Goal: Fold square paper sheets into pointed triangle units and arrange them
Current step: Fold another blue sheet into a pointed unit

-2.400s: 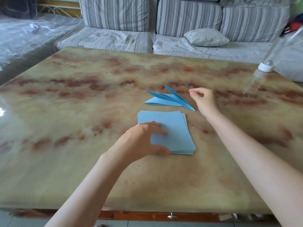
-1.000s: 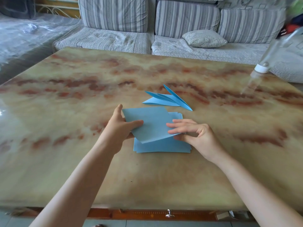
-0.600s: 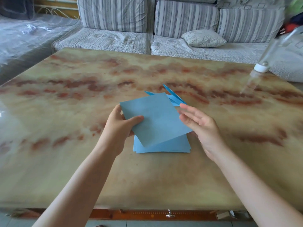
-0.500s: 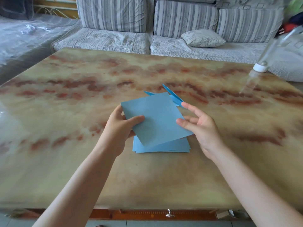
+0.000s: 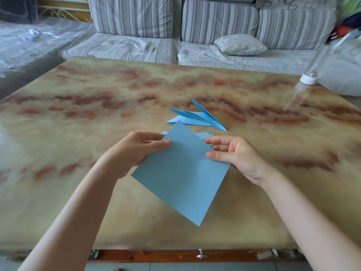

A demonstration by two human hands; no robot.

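1. While it is held up over the near middle of the counter (image 5: 78, 114), a single blue paper sheet (image 5: 181, 173) is turned corner-up like a diamond, flat and unfolded, with its lowest corner toward the counter's near edge.
2. The sheet's upper left edge is pinched by the left hand (image 5: 134, 151), with the thumb laid on the front face and the fingers curled behind.
3. The sheet's right edge is pinched by the right hand (image 5: 236, 155), thumb on the front and fingers stretched out behind the paper.
4. A stack of blue sheets (image 5: 208, 135) is left lying on the counter's middle. It is mostly hidden behind the held sheet, and only thin slivers are seen past the sheet's upper edges.
5. Folded pointed units (image 5: 195, 118) are laid on the counter just beyond the stack. Their tips are fanned toward the far left and gathered at the right end. The exact count cannot be told.
6. A clear bottle (image 5: 309, 80) with a white cap is seen near the counter's far right corner. It is blurred.
7. A striped sofa (image 5: 132, 16) with a cushion (image 5: 240, 45) is seen past the far edge.
8. A metal knob (image 5: 201, 256) is seen under the near edge.
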